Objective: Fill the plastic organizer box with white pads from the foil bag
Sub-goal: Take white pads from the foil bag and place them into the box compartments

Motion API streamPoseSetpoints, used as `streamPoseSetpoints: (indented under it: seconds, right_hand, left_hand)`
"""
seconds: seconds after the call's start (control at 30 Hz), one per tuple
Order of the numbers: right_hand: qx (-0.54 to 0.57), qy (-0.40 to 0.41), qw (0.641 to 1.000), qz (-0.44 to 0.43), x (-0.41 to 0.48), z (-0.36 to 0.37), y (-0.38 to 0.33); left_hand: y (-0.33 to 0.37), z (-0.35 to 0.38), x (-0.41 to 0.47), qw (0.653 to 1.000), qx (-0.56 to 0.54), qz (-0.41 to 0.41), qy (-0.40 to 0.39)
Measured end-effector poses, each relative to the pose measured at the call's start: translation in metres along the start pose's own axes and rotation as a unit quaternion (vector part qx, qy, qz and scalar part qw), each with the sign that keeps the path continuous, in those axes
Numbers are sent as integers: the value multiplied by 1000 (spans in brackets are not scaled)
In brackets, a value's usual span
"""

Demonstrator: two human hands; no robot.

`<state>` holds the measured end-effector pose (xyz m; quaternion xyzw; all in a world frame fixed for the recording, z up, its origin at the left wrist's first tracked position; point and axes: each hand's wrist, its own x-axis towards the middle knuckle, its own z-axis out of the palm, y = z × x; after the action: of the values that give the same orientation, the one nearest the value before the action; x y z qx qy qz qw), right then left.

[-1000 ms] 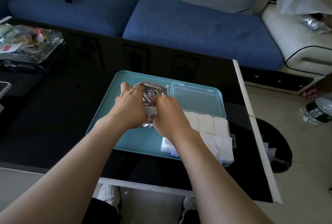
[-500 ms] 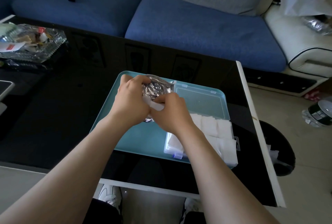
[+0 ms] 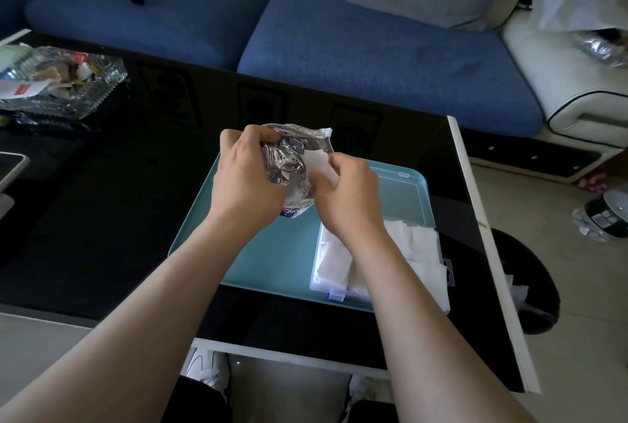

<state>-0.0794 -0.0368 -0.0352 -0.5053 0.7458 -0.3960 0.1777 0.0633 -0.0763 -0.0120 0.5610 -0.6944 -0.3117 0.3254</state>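
Foil bag (image 3: 289, 164) raised; print illegible.

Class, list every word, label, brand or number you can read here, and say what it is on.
None can be read.
Crinkled silver foil bag: dark print at its lower end, blurred.
White slip with a red patch in the clear glass dish: too small.
Clear plastic bottle, far right: dark label, too small.

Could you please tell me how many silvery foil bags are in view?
2: one foil bag gripped in the left hand above the teal tray, one crumpled silvery bag on the white armrest far right; others may be hidden.
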Motion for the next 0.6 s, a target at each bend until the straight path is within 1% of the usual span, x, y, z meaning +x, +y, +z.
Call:
streamPoseSetpoints:
  seconds: [0.07, 0.17, 0.27, 0.37, 0.47, 0.53, 0.6]
  right_hand:
    - [0, -5, 1000, 12, 0, 3, 2]
    - [-11, -31, 999, 14, -1, 2, 3]
    - [-3, -44, 999, 11, -1, 2, 5]
    - [-9, -46, 999, 1, -2, 5, 5]
    - [-24, -38, 999, -15, -3, 5, 4]
    - [-30, -33, 999, -21, -3, 4, 5]
    - [-34, -30, 999, -27, -2, 3, 5]
  left_hand:
    - [-1, 1, -1, 1000, -10, -10, -17]
    - [-5, 3, 0, 999, 5, -27, -32]
    - [-8, 7, -1, 1000, 12, -12, -25]
    - [-10, 9, -1, 999, -10, 7, -30]
    - [-12, 11, -1, 1000, -13, 17, -9]
    - [-9, 10, 0, 999, -37, -19, -9]
    - [-5, 9, 2, 996, -46, -80, -16]
